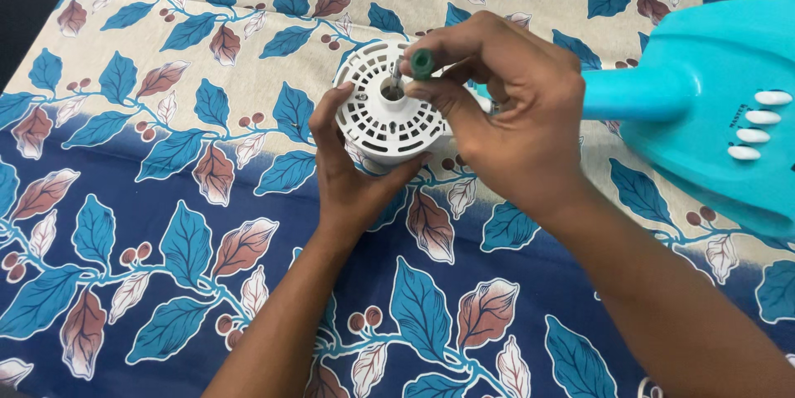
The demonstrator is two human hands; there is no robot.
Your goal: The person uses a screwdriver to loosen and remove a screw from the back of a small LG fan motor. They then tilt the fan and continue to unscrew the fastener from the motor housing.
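I see no packages, signs or screens in my head view. The only marking is a short line of small dark print moulded on the turquoise fan base [704, 108] at right, running beside its row of four white oval buttons [758, 123]. Too small to resolve.

The left hand [352, 170] cups a white, round, slotted plastic motor housing [381, 108] from below, while the right hand [505, 108] pinches a green-handled screwdriver [421, 63] over its centre hole. A turquoise plastic fan base [704, 108] with white buttons lies alongside on the leaf-patterned blue and beige cloth [166, 224].
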